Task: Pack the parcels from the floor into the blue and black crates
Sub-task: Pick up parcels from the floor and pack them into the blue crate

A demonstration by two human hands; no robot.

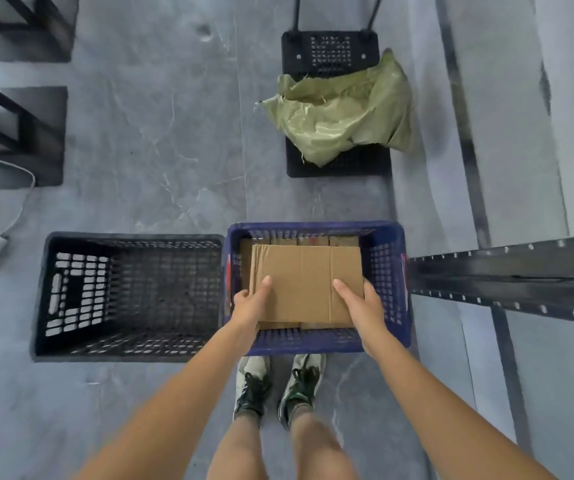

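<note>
Hands: left hand [251, 304] and right hand [360, 304] grip near corners of flat cardboard parcel [304, 280] | parcel: long axis spans hand to hand, over blue crate [391, 289], perhaps resting on packed parcels | black crate [126, 296]: beyond left hand.

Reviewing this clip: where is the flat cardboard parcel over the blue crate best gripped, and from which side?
Grip the cardboard parcel by its near corners, coming from the person's side, thumbs on top. It is flat, wide and level, so the left hand and right hand set apart steady it.
</note>
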